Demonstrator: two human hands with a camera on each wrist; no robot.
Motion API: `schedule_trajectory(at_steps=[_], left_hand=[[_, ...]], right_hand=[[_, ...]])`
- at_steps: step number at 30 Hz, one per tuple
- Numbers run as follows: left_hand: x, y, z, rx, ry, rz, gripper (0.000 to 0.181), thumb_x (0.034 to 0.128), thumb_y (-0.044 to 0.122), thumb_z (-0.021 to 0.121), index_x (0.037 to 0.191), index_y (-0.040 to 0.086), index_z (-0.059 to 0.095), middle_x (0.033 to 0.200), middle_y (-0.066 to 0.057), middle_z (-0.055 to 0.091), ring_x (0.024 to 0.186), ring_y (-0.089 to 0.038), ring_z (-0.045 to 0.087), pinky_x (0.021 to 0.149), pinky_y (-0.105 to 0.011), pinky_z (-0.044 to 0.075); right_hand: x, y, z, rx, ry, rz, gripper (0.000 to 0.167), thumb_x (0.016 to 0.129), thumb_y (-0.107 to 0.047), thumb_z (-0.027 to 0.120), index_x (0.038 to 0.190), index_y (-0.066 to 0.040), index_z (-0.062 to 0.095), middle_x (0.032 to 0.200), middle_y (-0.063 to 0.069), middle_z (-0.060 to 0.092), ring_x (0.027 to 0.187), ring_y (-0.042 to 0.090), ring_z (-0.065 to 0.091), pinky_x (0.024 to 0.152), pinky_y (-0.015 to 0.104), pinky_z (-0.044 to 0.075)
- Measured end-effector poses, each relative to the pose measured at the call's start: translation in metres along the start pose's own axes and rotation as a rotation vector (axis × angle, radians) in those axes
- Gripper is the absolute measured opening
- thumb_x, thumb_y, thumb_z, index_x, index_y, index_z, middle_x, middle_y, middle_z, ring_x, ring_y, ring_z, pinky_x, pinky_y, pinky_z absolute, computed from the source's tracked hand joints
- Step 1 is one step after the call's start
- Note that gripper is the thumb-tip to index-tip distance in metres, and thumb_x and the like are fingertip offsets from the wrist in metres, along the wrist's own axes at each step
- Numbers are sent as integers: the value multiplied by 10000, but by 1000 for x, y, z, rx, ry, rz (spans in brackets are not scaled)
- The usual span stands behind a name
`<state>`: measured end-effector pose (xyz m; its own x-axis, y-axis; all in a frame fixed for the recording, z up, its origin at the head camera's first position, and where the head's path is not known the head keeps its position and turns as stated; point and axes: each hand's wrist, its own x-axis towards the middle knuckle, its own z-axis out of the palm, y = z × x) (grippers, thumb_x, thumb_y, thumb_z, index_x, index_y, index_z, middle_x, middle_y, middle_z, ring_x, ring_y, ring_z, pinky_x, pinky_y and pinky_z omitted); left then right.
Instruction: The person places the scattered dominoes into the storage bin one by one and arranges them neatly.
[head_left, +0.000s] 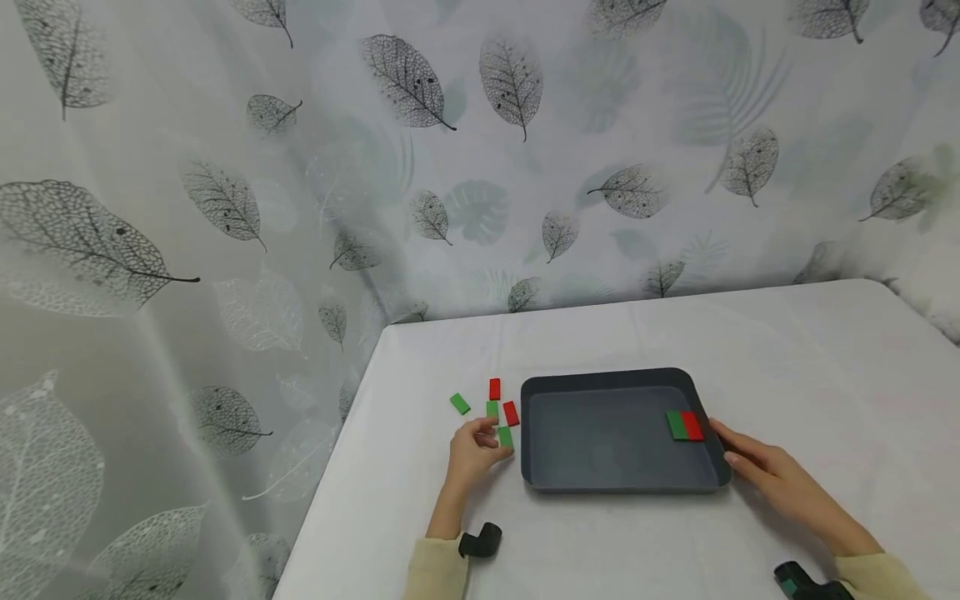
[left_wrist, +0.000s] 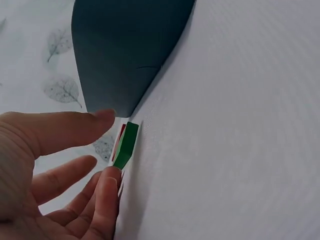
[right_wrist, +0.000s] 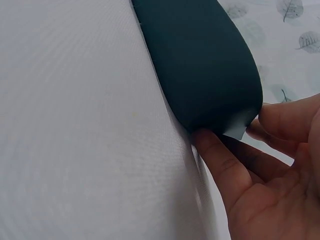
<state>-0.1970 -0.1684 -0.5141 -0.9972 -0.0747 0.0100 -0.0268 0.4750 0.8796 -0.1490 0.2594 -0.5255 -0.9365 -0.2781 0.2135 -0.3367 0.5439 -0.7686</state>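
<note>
My left hand point(head_left: 474, 454) is at the tray's left, thumb and fingers spread around a small green tile point(head_left: 506, 437). In the left wrist view that green tile point(left_wrist: 126, 145) stands between the parted thumb and fingers; a firm pinch is not visible. My right hand point(head_left: 780, 483) holds the right end of a dark grey tray point(head_left: 600, 489). The right wrist view has fingers point(right_wrist: 222, 165) on both sides of the tray's end point(right_wrist: 210, 65). Inside the tray, a green tile point(head_left: 677, 426) and a red tile point(head_left: 693, 426) lie side by side near the right wall.
Left of the tray lie more loose tiles: a red tile point(head_left: 494, 389), another red tile point(head_left: 512, 413), a green tile point(head_left: 492, 409) and a green tile point(head_left: 460, 404). A white cloth covers the table point(head_left: 585, 550). Leaf-patterned curtains point(head_left: 480, 167) hang behind and at left.
</note>
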Motion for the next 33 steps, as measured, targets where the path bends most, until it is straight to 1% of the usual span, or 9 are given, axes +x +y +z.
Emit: schedule_trajectory(at_steps=[3,7,10,16,25,27,29,33], left_hand=[[2,-3,3,17,1,1,475,692,9,836,1144,20,688,940,-90,636,788,-138,604,698,-225,502],[1,-7,4,33,-1,2,488,693,10,831,1158,13,682,921,-78,619,812,-144,594,711,-222,508],[1,-7,5,47,-2,1,478,702,5,821,1159,6,678,913,-75,610,813,-146,583,704,-218,508],[1,-8,4,55,-9,-6,456,720,13,814,1158,6,687,899,-67,578,795,-136,556,669,-193,484],[0,-7,4,65,-3,24,414,719,20,820,1116,20,705,901,-64,584,787,-124,554,670,-182,479],[0,-7,3,56,1,29,410,724,20,817,1118,23,701,909,-76,605,785,-126,568,680,-190,493],[0,-7,3,28,11,33,412,728,8,812,1123,18,697,920,-93,637,783,-125,593,697,-191,514],[-1,-5,-1,-58,43,52,432,721,-43,799,1137,-26,685,934,-152,686,793,-152,649,718,-198,547]], right_hand=[[-1,0,0,-5,2,15,488,1020,-168,505,1453,34,403,1297,-440,246,1147,-363,190,874,-69,210],[-1,-2,-1,-2,-4,21,495,1026,-186,496,1456,38,393,1296,-477,226,1145,-368,181,875,-73,199],[-1,-3,-1,-5,0,16,490,1027,-184,493,1448,49,397,1293,-503,215,1146,-369,182,874,-76,196],[0,-3,-1,-17,1,8,488,1028,-181,490,1444,57,398,1294,-505,215,1149,-368,183,873,-79,191],[0,-4,-2,-17,1,8,488,1028,-182,491,1449,46,397,1297,-503,218,1154,-367,182,876,-78,193],[0,-3,-1,-13,1,4,488,1026,-175,493,1449,49,396,1301,-500,220,1156,-365,185,877,-77,195],[0,-3,-1,-13,3,-1,484,1024,-169,496,1446,49,400,1302,-499,222,1157,-364,188,877,-76,199],[0,-3,-1,-9,5,-11,482,1022,-163,500,1446,46,404,1308,-494,230,1160,-361,196,875,-74,206]])
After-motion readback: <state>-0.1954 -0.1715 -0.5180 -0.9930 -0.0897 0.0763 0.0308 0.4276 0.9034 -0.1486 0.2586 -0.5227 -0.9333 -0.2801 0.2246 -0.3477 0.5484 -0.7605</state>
